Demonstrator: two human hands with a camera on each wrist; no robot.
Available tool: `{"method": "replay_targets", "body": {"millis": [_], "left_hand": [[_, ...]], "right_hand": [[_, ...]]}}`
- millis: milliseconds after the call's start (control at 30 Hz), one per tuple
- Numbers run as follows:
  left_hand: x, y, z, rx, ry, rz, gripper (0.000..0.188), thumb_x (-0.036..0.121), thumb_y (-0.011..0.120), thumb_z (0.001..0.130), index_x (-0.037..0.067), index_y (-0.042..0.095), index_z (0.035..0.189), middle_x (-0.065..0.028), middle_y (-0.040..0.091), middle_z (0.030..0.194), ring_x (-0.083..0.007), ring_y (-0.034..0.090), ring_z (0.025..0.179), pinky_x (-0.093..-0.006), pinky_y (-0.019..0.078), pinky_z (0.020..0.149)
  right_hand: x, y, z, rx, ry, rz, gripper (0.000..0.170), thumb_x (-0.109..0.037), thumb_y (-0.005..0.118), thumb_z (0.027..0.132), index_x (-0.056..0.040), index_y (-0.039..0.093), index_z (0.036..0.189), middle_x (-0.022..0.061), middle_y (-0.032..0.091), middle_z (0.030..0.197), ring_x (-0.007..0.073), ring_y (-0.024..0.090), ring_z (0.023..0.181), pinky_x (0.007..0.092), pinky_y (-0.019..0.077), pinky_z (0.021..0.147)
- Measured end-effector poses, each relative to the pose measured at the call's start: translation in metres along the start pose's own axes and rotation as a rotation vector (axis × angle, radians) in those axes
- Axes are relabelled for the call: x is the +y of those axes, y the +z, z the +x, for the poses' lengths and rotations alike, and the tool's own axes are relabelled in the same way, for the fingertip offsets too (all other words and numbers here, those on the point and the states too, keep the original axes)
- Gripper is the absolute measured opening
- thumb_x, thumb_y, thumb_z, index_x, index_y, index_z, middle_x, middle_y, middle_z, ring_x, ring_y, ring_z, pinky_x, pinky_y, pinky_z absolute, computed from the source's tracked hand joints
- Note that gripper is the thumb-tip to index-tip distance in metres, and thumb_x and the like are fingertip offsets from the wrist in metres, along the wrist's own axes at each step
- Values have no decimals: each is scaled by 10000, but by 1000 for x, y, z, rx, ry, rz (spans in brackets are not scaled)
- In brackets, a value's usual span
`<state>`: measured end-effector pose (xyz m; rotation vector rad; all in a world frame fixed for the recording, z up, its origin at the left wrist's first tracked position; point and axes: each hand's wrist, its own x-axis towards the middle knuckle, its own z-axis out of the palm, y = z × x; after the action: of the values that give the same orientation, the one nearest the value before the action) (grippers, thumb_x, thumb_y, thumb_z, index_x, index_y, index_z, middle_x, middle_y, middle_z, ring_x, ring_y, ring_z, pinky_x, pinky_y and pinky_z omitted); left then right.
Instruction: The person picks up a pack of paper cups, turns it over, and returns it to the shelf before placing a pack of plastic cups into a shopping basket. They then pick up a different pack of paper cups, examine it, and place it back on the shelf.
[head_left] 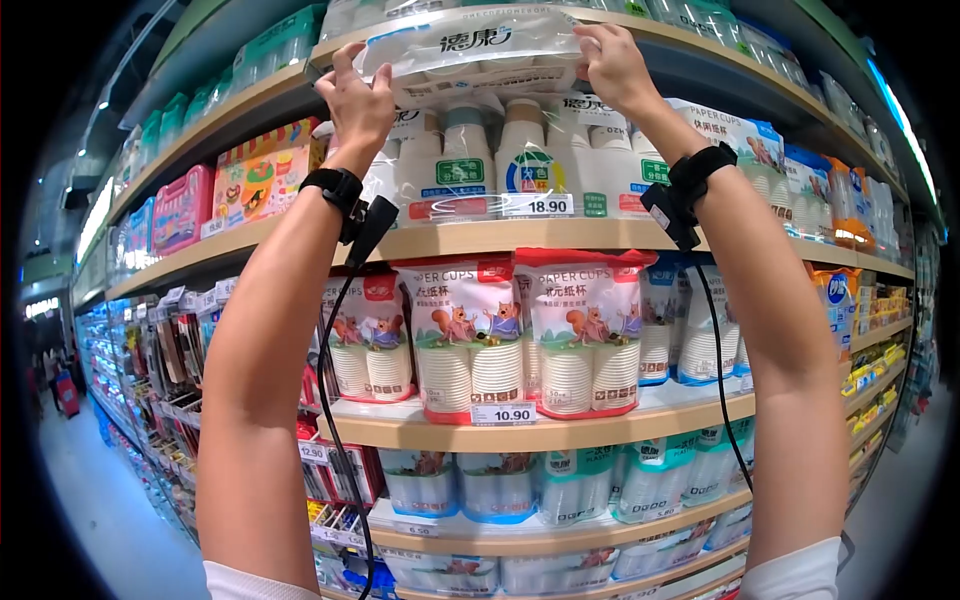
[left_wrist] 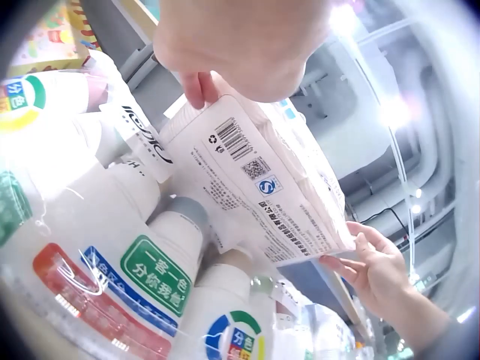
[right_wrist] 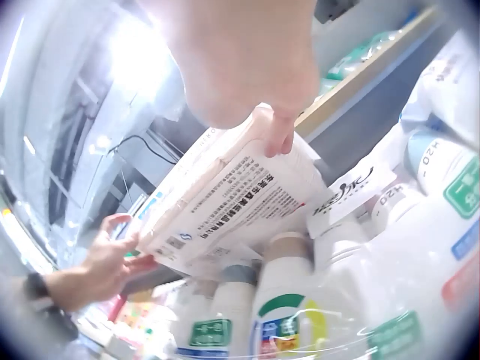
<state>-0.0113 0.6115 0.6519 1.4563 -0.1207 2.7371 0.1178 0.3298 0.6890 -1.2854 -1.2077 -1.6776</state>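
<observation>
A clear plastic pack of white paper cups [head_left: 480,50] lies sideways between the two hands, above the shelf's cup packs. My left hand [head_left: 362,102] grips its left end, with fingertips bent onto its edge in the left wrist view. At the other end, my right hand [head_left: 615,72] pinches the pack's corner between thumb and fingers. The printed underside [left_wrist: 236,176], with a barcode and small text, faces the left wrist camera. Just below stand wrapped packs of colour-marked cups [head_left: 525,170], close under the held pack.
Wooden-edged shelves [head_left: 560,238] run across the view. Red-trimmed paper cup bags [head_left: 585,335] stand one shelf lower, behind a price tag [head_left: 503,413]. At the left are a pink case [head_left: 183,210] and a patterned box [head_left: 265,170]. Another shelf edge [head_left: 690,55] passes behind my right hand.
</observation>
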Motion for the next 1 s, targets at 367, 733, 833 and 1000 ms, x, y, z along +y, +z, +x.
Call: {"method": "replay_targets", "body": {"millis": [367, 733, 833, 1000], "left_hand": [[-57, 45, -33, -417, 231, 200, 385, 403, 518, 947, 138, 621, 1205, -194, 463, 1375, -382, 525, 1131, -448, 443, 958], [-40, 36, -16, -953, 32, 528, 664, 651, 299, 919, 205, 519, 1359, -115, 613, 1282, -384, 508, 1218, -588, 252, 979], [-71, 59, -5, -833, 47, 298, 671, 628, 379, 911, 216, 421, 1438, -132, 557, 1361, -374, 506, 1257, -520, 280, 1026], [-44, -8, -13, -558, 7, -108, 552, 393, 617, 861, 80, 537, 1309, -132, 622, 1248, -364, 642, 1009, -469, 498, 867]], "right_hand": [[-1, 38, -8, -385, 50, -596, 421, -400, 435, 968, -117, 585, 1242, 146, 542, 1332, 370, 555, 1149, 495, 419, 964], [20, 78, -18, -542, 265, -644, 639, -702, 361, 894, -260, 660, 1245, 120, 576, 1338, 345, 408, 1336, 570, 202, 1067], [9, 66, -11, -574, 256, -574, 727, -738, 342, 878, -203, 585, 1306, 195, 551, 1322, 401, 582, 1125, 545, 466, 892], [0, 43, -25, -317, 37, -359, 503, -447, 486, 939, -15, 608, 1167, 240, 608, 1195, 408, 630, 1001, 459, 493, 906]]}}
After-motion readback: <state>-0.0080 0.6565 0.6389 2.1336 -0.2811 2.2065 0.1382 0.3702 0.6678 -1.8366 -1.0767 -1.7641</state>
